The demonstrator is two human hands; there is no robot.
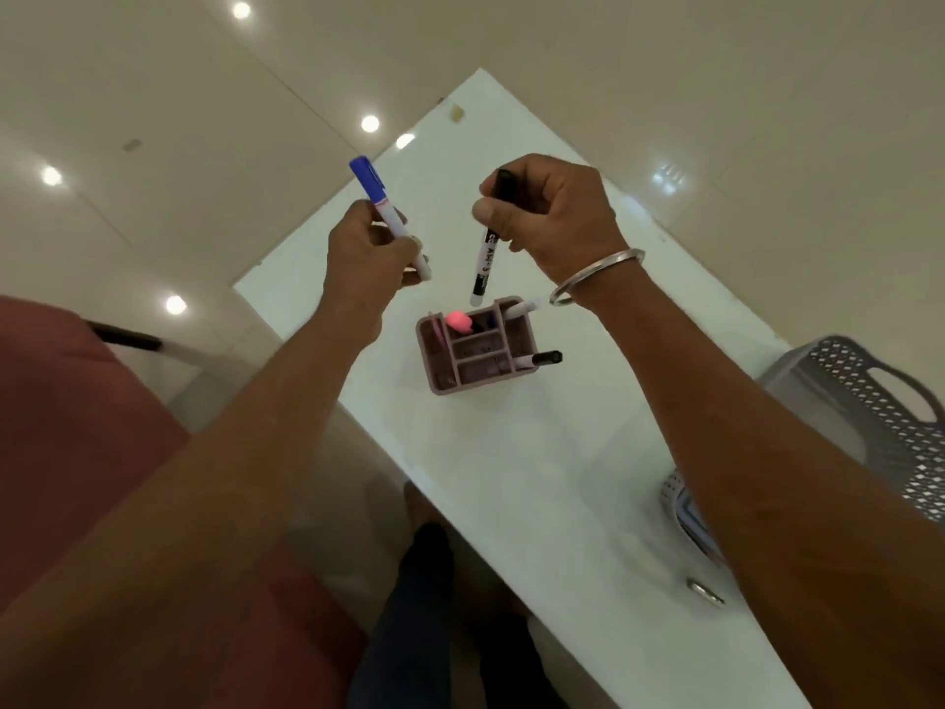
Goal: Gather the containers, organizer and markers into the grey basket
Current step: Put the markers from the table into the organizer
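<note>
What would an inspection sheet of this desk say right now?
Surface: white table, glossy.
Job's things: organizer stands mid-table, holding another marker and a pink item; blue-capped marker and black marker are held above the table; grey basket at the table's right edge; perforated container partly hidden by the right arm.
Clutter: round metal object near the table's near edge.
Hands: left hand grips the blue-capped marker; right hand, wearing a bangle, grips the black marker.
Cables: nothing seen.
Surroundings: pale tiled floor with light reflections; red object at left.
</note>
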